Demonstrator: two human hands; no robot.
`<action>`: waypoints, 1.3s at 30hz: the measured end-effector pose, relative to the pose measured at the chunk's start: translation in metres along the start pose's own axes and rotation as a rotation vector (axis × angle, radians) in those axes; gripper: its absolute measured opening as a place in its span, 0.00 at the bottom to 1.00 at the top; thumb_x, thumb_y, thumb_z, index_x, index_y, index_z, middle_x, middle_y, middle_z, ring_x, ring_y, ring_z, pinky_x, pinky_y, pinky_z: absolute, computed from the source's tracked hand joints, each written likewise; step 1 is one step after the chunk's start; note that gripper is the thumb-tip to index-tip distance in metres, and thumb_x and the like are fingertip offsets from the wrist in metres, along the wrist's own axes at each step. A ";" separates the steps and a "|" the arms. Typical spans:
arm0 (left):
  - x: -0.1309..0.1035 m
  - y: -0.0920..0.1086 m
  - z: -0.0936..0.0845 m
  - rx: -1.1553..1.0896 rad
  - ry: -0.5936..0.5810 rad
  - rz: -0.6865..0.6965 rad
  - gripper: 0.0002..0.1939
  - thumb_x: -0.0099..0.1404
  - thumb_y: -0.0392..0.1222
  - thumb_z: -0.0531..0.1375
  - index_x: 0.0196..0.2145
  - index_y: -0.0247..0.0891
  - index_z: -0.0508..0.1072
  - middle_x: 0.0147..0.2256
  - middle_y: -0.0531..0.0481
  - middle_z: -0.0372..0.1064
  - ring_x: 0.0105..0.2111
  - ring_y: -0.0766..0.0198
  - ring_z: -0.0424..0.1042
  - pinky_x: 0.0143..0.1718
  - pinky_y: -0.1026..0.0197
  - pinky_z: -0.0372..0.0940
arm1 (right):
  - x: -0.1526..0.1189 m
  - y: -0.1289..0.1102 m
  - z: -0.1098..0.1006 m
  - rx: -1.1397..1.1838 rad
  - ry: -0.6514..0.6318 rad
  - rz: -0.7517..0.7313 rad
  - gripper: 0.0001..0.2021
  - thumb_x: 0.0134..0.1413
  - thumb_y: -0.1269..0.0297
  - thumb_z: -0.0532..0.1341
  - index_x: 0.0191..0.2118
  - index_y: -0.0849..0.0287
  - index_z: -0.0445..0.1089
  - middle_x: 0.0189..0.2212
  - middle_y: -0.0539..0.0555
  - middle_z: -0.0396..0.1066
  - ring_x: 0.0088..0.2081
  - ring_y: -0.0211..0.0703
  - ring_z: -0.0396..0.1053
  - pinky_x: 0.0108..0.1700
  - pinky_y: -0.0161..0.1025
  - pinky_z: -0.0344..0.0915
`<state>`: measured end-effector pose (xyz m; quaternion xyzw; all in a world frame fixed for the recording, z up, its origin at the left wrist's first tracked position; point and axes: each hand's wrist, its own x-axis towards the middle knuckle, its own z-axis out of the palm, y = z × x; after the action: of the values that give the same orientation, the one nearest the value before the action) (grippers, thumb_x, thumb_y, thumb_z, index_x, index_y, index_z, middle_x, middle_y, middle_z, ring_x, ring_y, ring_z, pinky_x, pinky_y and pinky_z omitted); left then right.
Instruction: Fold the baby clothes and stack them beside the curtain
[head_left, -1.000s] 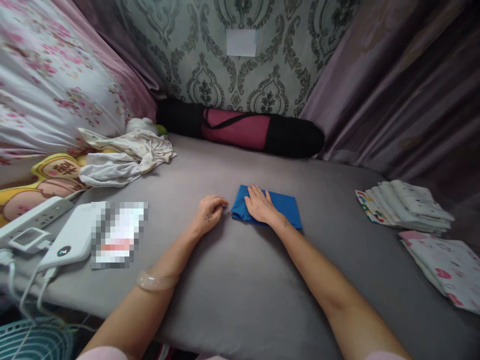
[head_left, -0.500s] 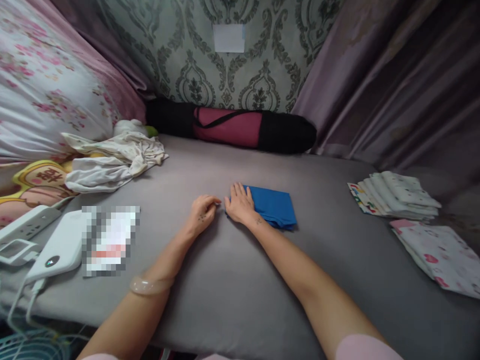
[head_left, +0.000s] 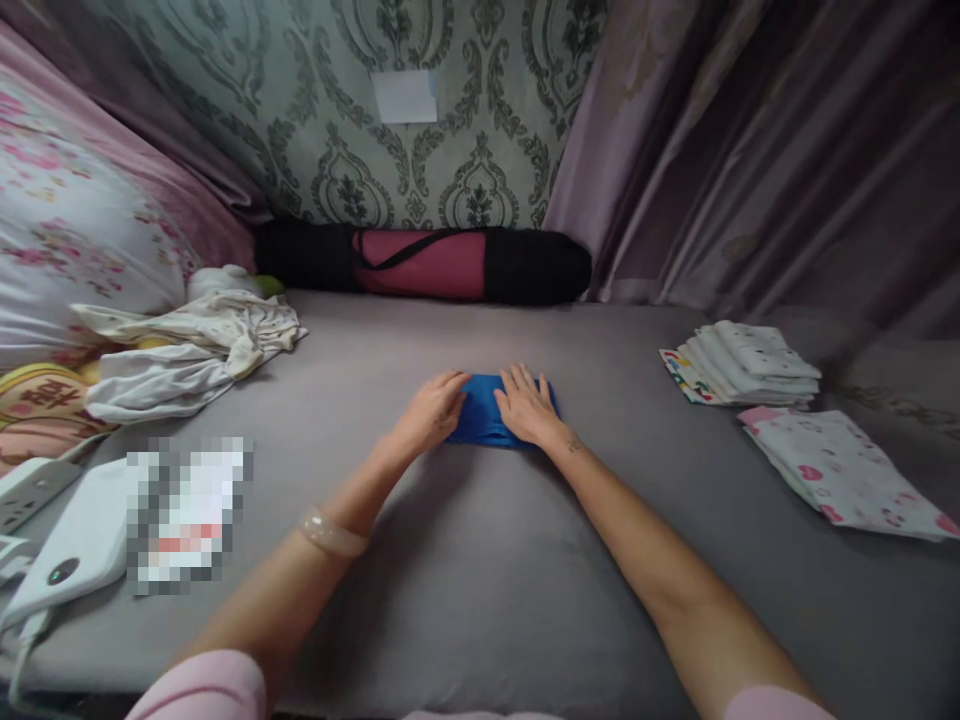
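A folded blue cloth [head_left: 484, 412] lies flat on the grey sheet [head_left: 495, 560] in front of me. My right hand [head_left: 528, 406] rests palm down on its right part, fingers spread. At the left edge, my left hand [head_left: 435, 408] is curled round the cloth, thumb and fingers closed at its border. The fingertips of that hand are partly hidden. A pale bangle [head_left: 330, 532] circles my left forearm.
Folded white cloths [head_left: 750, 365] and a heart-print cloth [head_left: 847, 470] lie right. Crumpled pale cloth [head_left: 180, 350], a white power bank [head_left: 79, 535], a power strip [head_left: 30, 490] and a blurred-out item [head_left: 191, 520] lie left. A black-and-red long bag [head_left: 420, 262] lies behind.
My left hand has moved from beside the right hand onto the cloth's left edge. The right hand has shifted from the cloth's left side to its right part. The view has turned rightward.
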<state>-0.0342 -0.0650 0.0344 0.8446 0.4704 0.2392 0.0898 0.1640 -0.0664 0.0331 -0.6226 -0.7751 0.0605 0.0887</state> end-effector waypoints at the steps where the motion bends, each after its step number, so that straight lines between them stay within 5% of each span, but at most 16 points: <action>1: 0.006 0.006 0.007 0.057 -0.036 -0.017 0.23 0.71 0.43 0.45 0.59 0.35 0.63 0.60 0.40 0.60 0.62 0.53 0.57 0.63 0.48 0.52 | -0.002 -0.001 0.004 -0.007 0.010 -0.003 0.27 0.67 0.58 0.40 0.67 0.65 0.51 0.67 0.62 0.46 0.68 0.53 0.39 0.66 0.59 0.35; 8: 0.009 0.015 0.041 0.204 -0.192 -0.161 0.29 0.71 0.52 0.45 0.64 0.36 0.57 0.66 0.40 0.48 0.66 0.48 0.45 0.65 0.41 0.42 | -0.002 -0.006 0.020 -0.007 0.037 -0.005 0.26 0.67 0.58 0.43 0.66 0.60 0.53 0.67 0.61 0.48 0.67 0.56 0.43 0.63 0.64 0.38; 15: 0.008 0.009 0.041 0.172 -0.173 -0.171 0.27 0.71 0.49 0.45 0.64 0.37 0.57 0.66 0.40 0.49 0.66 0.49 0.45 0.65 0.43 0.42 | -0.002 -0.003 0.017 0.019 0.040 -0.007 0.26 0.67 0.58 0.44 0.66 0.61 0.54 0.66 0.61 0.49 0.67 0.55 0.43 0.64 0.62 0.38; 24: 0.004 -0.010 0.046 0.103 -0.048 -0.251 0.26 0.72 0.46 0.44 0.60 0.28 0.60 0.63 0.34 0.53 0.65 0.50 0.50 0.64 0.49 0.48 | -0.014 0.019 0.014 0.133 0.038 -0.007 0.25 0.65 0.62 0.48 0.64 0.67 0.56 0.66 0.62 0.50 0.67 0.50 0.44 0.66 0.48 0.42; 33: -0.003 -0.011 0.029 0.115 0.106 -0.404 0.23 0.67 0.50 0.51 0.53 0.32 0.67 0.52 0.35 0.66 0.54 0.48 0.63 0.55 0.48 0.58 | -0.040 0.060 -0.004 0.299 0.040 0.017 0.21 0.60 0.66 0.54 0.58 0.62 0.66 0.61 0.61 0.60 0.61 0.45 0.58 0.62 0.43 0.54; 39: -0.006 -0.005 0.017 0.204 0.098 -0.611 0.19 0.64 0.53 0.53 0.39 0.36 0.75 0.44 0.35 0.66 0.49 0.43 0.63 0.49 0.45 0.59 | -0.051 0.074 -0.005 0.208 0.173 0.278 0.13 0.60 0.67 0.54 0.47 0.60 0.72 0.44 0.59 0.72 0.48 0.46 0.68 0.51 0.41 0.62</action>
<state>-0.0321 -0.0664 0.0157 0.6565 0.7275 0.1931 0.0496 0.2465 -0.1004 0.0198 -0.7141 -0.6607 0.0982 0.2097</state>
